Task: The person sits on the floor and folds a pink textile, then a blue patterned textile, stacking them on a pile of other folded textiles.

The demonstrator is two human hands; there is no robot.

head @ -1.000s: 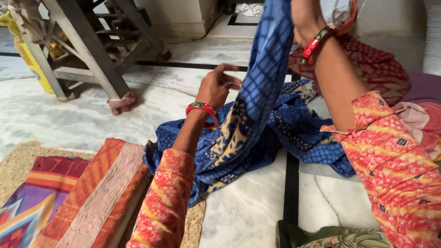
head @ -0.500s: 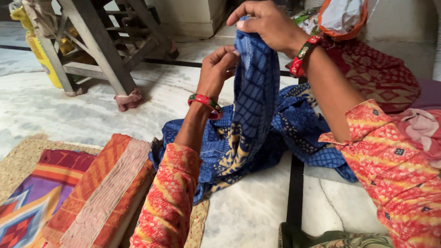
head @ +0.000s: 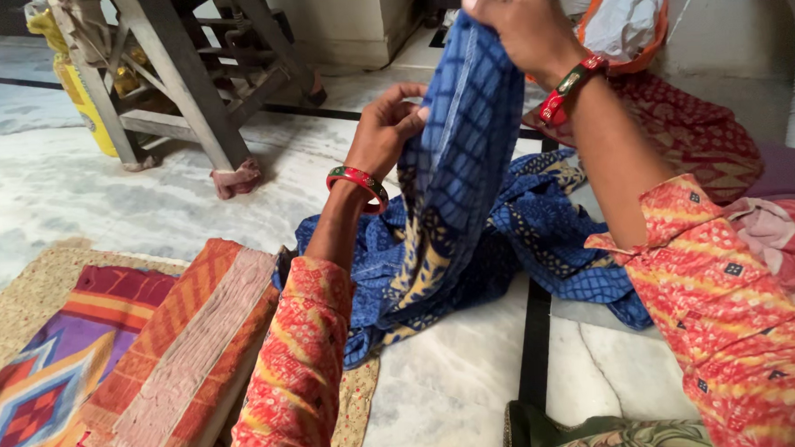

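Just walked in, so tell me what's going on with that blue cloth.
A person seated on the marble floor lifts a blue patterned cloth. The right hand pinches its top edge high up; the left hand grips the edge lower down. The rest of the cloth lies heaped on the floor. A folded orange cloth sits to the left, on a woven mat.

Right hand (head: pixel 518 21) fingers cut off by top edge. Left hand (head: pixel 385 131) fingertips hidden behind blue cloth (head: pixel 461 160); grip probably closed.
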